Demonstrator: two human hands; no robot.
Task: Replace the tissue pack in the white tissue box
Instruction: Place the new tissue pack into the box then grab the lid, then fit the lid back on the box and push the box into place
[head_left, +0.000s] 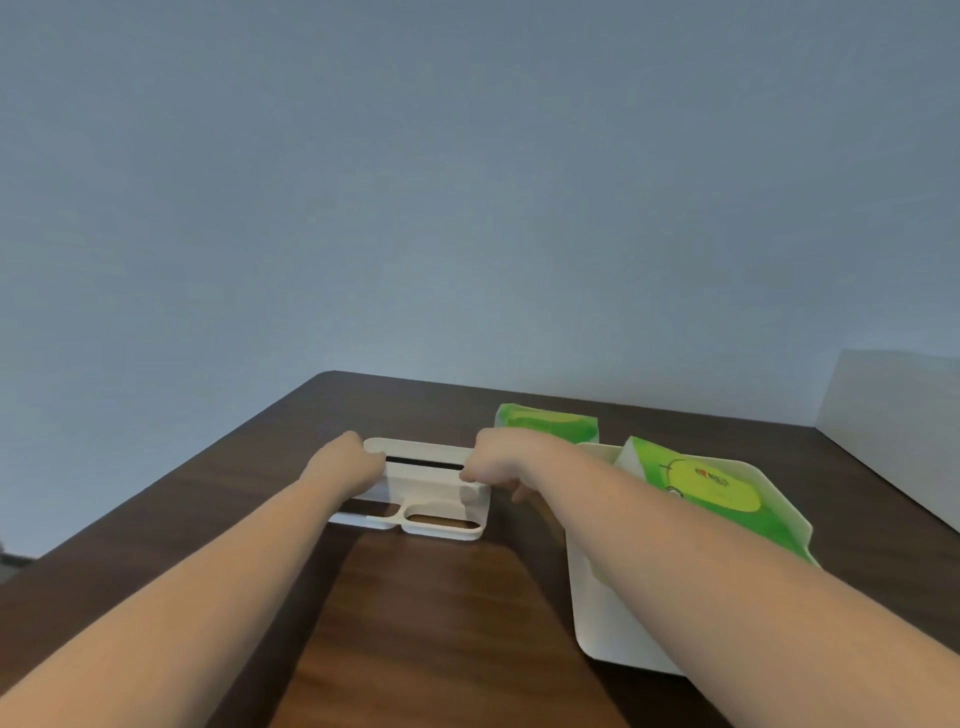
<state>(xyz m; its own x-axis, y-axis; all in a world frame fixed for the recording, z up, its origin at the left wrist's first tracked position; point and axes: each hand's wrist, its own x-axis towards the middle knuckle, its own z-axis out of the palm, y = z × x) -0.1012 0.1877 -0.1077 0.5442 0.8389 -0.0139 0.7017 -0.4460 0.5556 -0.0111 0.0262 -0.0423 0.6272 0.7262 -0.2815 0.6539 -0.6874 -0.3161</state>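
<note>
Both hands are closed on the white lid (426, 480) of the tissue box, one at each short end: the left hand (345, 465) grips its left end and the right hand (491, 462) its right end, fingers curled over the edges. The lid's long axis runs left to right, roughly parallel to the tabletop's (441, 623) far edge, with the dispensing slot lying along that same axis and two open compartments on the near side. It sits toward the far edge, a little left of the middle, and whether it rests flat or is slightly raised I cannot tell. The white box body (602, 613) lies to the right, near the right edge and closer to the person, under the right forearm, with a green tissue pack (711, 493) standing tilted in it. A second green pack (545, 423) lies beyond the right hand, near the far edge. The coming move, as I judge it, turns on this offset: the lid must travel rightward and toward the person to meet the box, whose long axis appears angled to the lid's, so some turning seems needed. The right hand is the nearer to the box.
</note>
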